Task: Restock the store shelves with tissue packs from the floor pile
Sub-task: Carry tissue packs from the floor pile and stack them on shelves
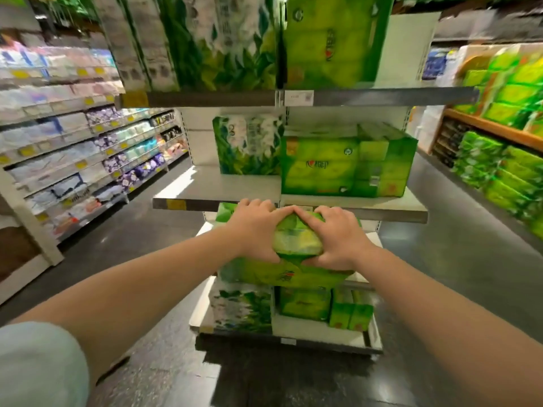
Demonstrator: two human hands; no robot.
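- Green plastic-wrapped tissue pack, soft and bulging: I hold it in mid-air in front of the shelf unit, just below the front lip of the grey metal middle shelf. It is off the floor and on no shelf.
- Left hand: fingers spread over the pack's left top, thumb hooked down its near face. The wide grip suits a load that gives under pressure.
- Right hand: mirrors it on the right side, fingers curled over the top, thumb underneath. The index fingertips nearly meet at the far edge, so I judge the pack is squeezed between both palms to keep it from sagging.
- Middle shelf, stock present: one white-and-green leaf-print tissue bundle at the back centre, one large bright-green multipack to its right. The left half is bare metal; I judge that gap the likely destination, needing a lift over the lip and a push to the far side.
- Upper shelf: leaf-print and green packs standing tall, nearly filled.
- Bottom shelf: mixed leaf-print and green packs, partly hidden by my load.
- Yellow price tag on the middle shelf's front edge, left; print unreadable.
- Floor pile: not in view.
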